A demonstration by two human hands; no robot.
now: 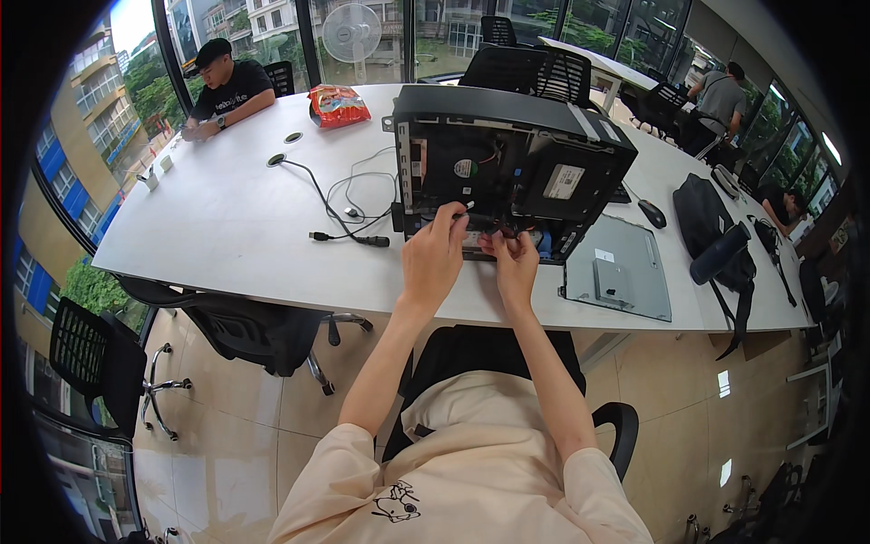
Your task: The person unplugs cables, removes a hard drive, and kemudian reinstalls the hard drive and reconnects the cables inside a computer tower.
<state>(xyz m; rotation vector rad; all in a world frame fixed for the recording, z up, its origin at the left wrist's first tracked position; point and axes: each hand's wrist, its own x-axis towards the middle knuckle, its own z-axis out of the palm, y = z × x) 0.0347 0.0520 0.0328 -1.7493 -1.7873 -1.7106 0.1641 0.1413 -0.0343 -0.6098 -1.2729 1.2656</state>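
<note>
A black desktop computer case (517,102) stands on the white table with its open side facing me, its inner parts exposed. My left hand (435,254) reaches into the lower middle of the case, thumb and fingers pinched together by a small whitish piece; what they grip is too small to make out. Close beside it, my right hand (513,263) has its fingertips closed on a thin dark cable (509,227) at the bottom of the case. Above the hands sit a black fan (465,169) and a black drive bay with a white label (564,181).
Right of the case lie a grey side panel (639,263) with a small metal box (613,283) on it, a mouse (652,214), a black bag (702,218) and a dark bottle (720,254). Left are loose cables (340,238) and a red snack bag (339,107). A person (231,86) sits far left.
</note>
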